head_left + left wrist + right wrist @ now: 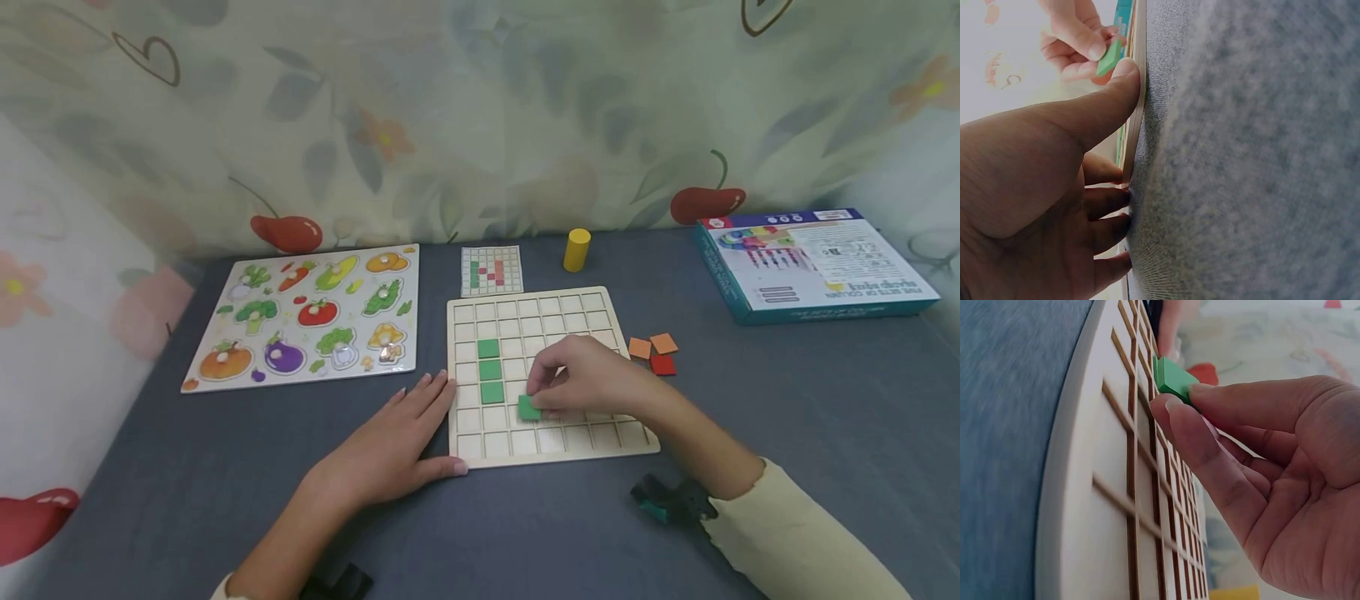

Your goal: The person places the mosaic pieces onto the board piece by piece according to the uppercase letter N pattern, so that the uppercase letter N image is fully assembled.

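A wooden grid board (555, 440) lies on the cloth, with three green square tiles (491, 370) set in a column near its left side. My right hand (588, 377) pinches another green tile (529, 407) between thumb and fingers, low over the board, right of that column. In the right wrist view this tile (1175, 380) tilts above the grid lines. My left hand (393, 446) rests with fingers spread at the board's left edge, its thumb at the bottom left corner. The left wrist view shows the thumb (1113, 94) along the board's side.
Behind the board lies a small pattern card (491, 272) with coloured squares. Beside it stands a yellow cylinder (577, 250). Orange tiles (663, 342) and a red tile (663, 365) lie to the right. A vegetable puzzle (303, 321) is at left, a flat box (817, 265) at far right.
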A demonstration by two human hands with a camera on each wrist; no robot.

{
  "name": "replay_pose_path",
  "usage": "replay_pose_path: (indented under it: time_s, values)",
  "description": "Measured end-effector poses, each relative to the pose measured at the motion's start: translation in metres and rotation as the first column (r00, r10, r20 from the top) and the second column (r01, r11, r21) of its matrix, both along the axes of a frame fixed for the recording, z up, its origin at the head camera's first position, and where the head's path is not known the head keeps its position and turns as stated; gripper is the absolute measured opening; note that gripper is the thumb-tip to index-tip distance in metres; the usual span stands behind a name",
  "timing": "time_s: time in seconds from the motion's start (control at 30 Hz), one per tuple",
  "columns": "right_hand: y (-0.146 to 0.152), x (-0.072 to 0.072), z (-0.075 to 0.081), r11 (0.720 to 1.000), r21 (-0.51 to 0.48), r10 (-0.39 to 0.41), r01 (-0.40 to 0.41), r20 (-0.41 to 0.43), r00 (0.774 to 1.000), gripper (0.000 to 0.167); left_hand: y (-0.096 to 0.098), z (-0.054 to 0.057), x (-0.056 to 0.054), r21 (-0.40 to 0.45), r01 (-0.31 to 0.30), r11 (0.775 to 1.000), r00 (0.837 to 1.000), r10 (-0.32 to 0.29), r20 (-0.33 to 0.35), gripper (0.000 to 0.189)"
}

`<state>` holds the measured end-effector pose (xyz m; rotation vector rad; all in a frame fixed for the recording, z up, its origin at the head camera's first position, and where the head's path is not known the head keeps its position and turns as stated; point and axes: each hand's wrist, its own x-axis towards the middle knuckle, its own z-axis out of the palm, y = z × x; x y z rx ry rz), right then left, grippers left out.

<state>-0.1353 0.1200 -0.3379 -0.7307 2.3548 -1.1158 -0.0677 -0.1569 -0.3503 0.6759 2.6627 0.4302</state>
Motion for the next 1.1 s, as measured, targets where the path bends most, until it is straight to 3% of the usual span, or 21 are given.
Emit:
replay_pose_path:
  time_s: [0.47, 1.1]
  values:
    - [-0.041, 0.008, 0.000, 0.995, 0.083, 0.071, -0.058, -0.164, 0.984, 0.016, 0.000, 0.001, 0.001, 0.011, 0.026, 1.000, 0.999, -0.026, -0.020, 0.096]
    - [-0.045, 0.013, -0.007, 0.992, 0.106, 0.104, -0.075, -0.313, 0.944, 0.012, -0.001, -0.001, 0.000, 0.014, 0.024, 1.000, 1.000, -0.024, -0.007, 0.096]
